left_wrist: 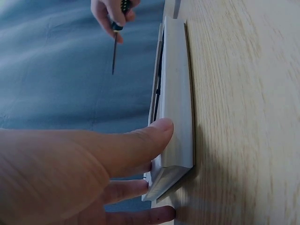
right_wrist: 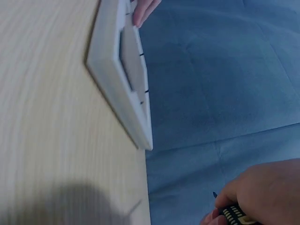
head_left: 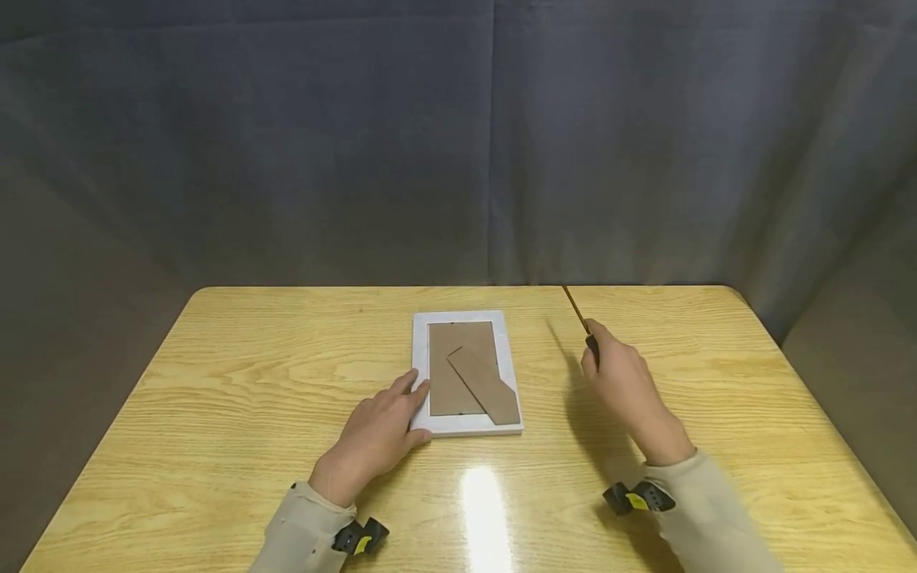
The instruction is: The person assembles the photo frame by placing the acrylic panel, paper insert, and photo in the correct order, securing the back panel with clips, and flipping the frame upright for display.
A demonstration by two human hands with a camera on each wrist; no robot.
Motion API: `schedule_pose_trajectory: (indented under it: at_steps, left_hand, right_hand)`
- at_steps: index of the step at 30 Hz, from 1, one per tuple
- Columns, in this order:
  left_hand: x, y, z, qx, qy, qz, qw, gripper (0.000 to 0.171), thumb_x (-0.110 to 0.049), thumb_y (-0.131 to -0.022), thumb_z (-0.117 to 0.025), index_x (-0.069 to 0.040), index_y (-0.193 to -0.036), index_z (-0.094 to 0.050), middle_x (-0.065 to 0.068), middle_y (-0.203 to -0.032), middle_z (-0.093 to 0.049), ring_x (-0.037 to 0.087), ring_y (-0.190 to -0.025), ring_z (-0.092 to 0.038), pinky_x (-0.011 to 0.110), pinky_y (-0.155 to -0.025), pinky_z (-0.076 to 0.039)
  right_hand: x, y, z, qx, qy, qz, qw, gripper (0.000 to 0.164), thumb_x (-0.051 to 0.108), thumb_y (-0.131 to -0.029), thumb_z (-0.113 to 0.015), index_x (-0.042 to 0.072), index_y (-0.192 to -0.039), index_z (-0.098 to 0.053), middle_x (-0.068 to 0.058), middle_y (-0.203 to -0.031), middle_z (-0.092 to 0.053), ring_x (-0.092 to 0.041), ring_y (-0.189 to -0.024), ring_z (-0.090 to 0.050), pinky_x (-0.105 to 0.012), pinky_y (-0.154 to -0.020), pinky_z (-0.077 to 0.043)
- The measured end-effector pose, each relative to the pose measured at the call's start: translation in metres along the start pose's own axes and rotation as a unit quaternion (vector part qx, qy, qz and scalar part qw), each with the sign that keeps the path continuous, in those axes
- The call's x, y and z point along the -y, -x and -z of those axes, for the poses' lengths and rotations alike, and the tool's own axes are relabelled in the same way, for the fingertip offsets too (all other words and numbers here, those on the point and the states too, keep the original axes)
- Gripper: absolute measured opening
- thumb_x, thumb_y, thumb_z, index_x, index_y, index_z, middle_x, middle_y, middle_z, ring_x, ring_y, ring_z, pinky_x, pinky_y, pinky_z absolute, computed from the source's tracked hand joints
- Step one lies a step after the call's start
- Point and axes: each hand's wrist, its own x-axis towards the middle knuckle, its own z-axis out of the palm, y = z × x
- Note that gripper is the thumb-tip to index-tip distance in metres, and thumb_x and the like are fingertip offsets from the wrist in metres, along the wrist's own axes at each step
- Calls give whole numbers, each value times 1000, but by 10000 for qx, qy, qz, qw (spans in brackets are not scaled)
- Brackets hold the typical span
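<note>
A white picture frame lies face down on the table, its brown backing board and angled stand flap facing up. My left hand rests at its near left corner, one finger on top of the border. In the left wrist view the thumb presses the near side and two fingers reach round the corner. My right hand grips a screwdriver above the table, to the right of the frame. Its patterned dark handle shows in the right wrist view, and its thin shaft points away from me.
The wooden table has rounded far corners and ends at a dark grey curtain behind and at the sides. Both sleeves carry a black and yellow wrist device. Light glares on the table in front of the frame.
</note>
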Motion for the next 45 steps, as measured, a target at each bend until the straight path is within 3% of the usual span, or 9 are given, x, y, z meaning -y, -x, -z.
schedule_pose_trajectory:
  at_steps: [12, 21, 27, 34, 39, 45]
  left_hand:
    - [-2, 0, 1, -53, 3, -51, 10000, 68, -33, -81, -69, -4, -139, -48, 19, -148, -36, 37, -118, -51, 52, -89, -44]
    - [-1, -1, 0, -73, 20, -49, 10000, 69, -34, -81, -69, -5, -139, -48, 19, -148, -36, 38, -118, -51, 53, -90, -44]
    - [1, -2, 1, -50, -55, -15, 10000, 69, -36, -81, -68, -6, -140, -48, 18, -149, -35, 37, -119, -51, 52, -91, -44]
    - [1, -2, 3, -9, -63, -19, 10000, 68, -35, -81, -69, -6, -140, -48, 18, -149, -36, 38, -118, -51, 52, -91, -44]
    - [0, -1, 1, 14, -79, -30, 10000, 68, -35, -82, -68, -6, -140, -48, 18, -149, -35, 37, -118, -51, 52, -90, -44]
    - [1, -1, -1, -28, -79, -56, 9999, 68, -36, -82, -67, -6, -140, -48, 18, -149, -36, 37, -117, -52, 52, -90, -44]
  right_hand:
    - [29, -10, -7, -272, 84, -78, 9996, 29, 20, -94, -48, 2, -117, -50, -15, -78, -63, -21, -53, -52, -38, -45, -41]
    - [30, -12, -9, -397, -298, 82, 9987, 27, 17, -94, -49, -1, -115, -50, -18, -81, -64, -22, -54, -53, -38, -48, -44]
    - [33, -17, -11, -452, -439, 118, 9979, 23, 20, -94, -50, 2, -109, -53, -10, -76, -60, -20, -54, -49, -36, -49, -41]
    - [35, -16, -13, -294, -380, 90, 9988, 33, 22, -94, -50, 8, -123, -44, -9, -66, -53, -20, -50, -45, -34, -45, -37]
    - [35, -14, -13, -226, -442, 250, 9985, 37, 15, -92, -53, 10, -126, -40, -10, -72, -54, -20, -53, -45, -33, -45, -38]
    - [35, -14, -14, -500, -399, 538, 9965, 36, 15, -94, -50, 11, -129, -44, -6, -68, -52, -18, -52, -43, -33, -44, -36]
